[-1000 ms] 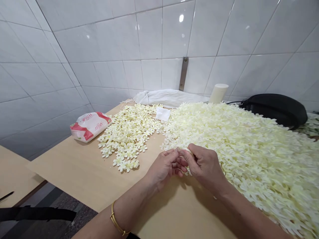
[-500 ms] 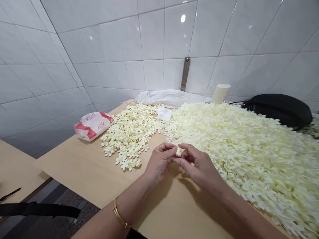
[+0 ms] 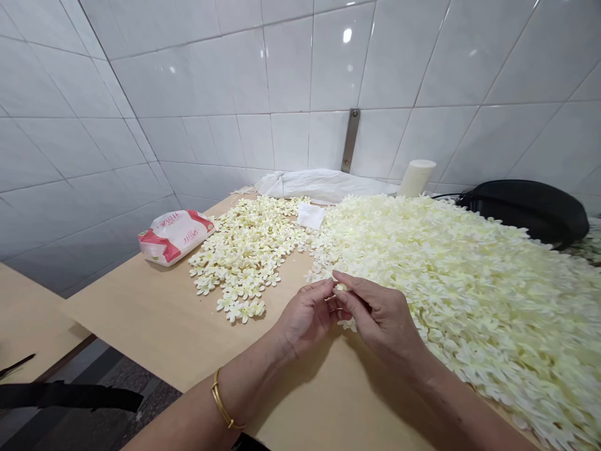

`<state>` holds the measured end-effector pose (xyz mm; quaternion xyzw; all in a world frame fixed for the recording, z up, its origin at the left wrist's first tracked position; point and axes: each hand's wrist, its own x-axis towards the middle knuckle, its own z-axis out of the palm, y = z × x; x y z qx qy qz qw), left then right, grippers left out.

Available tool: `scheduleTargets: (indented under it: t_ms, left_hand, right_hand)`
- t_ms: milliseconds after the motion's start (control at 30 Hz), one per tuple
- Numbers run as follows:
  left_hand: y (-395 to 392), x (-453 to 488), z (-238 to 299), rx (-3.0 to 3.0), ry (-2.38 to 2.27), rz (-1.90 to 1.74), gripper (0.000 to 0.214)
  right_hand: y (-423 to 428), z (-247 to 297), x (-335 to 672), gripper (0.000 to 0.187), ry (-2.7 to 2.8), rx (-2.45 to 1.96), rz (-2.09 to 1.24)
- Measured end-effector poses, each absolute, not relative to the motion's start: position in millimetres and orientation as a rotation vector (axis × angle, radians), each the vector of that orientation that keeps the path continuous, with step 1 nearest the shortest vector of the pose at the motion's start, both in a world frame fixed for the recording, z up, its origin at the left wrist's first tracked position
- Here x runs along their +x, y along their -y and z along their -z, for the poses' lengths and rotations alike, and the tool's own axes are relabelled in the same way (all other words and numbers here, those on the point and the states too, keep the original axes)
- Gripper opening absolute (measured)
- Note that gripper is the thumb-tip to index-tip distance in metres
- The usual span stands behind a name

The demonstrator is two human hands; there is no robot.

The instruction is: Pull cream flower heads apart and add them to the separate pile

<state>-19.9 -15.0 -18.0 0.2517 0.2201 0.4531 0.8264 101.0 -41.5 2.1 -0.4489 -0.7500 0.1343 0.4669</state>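
Observation:
Above the wooden table (image 3: 300, 416), my two hands meet at the fingertips. My right hand (image 3: 382, 316) pinches a small pale-yellow flower (image 3: 341, 287) between thumb and fingers, and most of the flower is hidden. My left hand (image 3: 307, 316) is closed at the fingertips against the same spot; whether it grips the flower too is partly covered. A big heap of pale petal flowers (image 3: 469, 269) spreads just beyond and right of my hands. To the left lies a smaller pile of cream flowers (image 3: 244, 250), its blossoms more separate.
A red-and-white tissue pack (image 3: 177, 237) sits left of the small pile. A white paper piece (image 3: 310, 216) lies between the piles. At the back are white cloth or sheeting (image 3: 323, 186), a cream cylinder (image 3: 416, 178) and a black object (image 3: 523, 210) near the tiled wall.
My right hand has shifted slightly right and turned its fingers over the flower, which now shows less. My left hand has opened its palm more to view and moved a little lower.

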Motion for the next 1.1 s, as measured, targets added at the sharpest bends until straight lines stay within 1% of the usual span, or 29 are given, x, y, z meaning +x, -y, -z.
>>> scheduleTargets:
  t_ms: [100, 200, 267, 433, 533, 667, 767, 967, 1100]
  left_hand:
    - [16, -19, 13, 0.482, -0.439, -0.895, 0.016]
    - [17, -17, 11, 0.574, -0.423, -0.843, 0.025]
    - [17, -16, 14, 0.659, -0.453, -0.867, 0.028]
    - [15, -17, 12, 0.747, -0.653, -0.914, 0.020]
    - [9, -18, -8, 0.841, -0.754, -0.882, 0.016]
    - [-2, -11, -34, 1.046, -0.700, -0.940, 0.013]
    - [-6, -1, -32, 1.066, -0.633, -0.966, 0.015]
    - [-2, 6, -6, 0.920, -0.594, -0.893, 0.018]
    - [-4, 3, -1, 0.849, -0.592, -0.847, 0.020]
  right_hand:
    - [43, -3, 100, 0.019, 1.818, -1.071, -0.281]
    - [45, -5, 100, 0.012, 1.734, -1.172, -0.293]
    - [45, -6, 99, 0.011, 1.708, -1.239, -0.304]
    - [40, -10, 106, 0.012, 1.694, -1.302, -0.167]
    - [35, -15, 120, 0.013, 1.533, -1.332, -0.170]
    - [32, -20, 134, 0.012, 1.399, -1.271, -0.194]
    - [33, -21, 132, 0.015, 1.484, -1.277, -0.170]
    - [32, -10, 122, 0.027, 1.750, -1.312, -0.042]
    - [28, -5, 123, 0.037, 1.738, -1.308, -0.110]
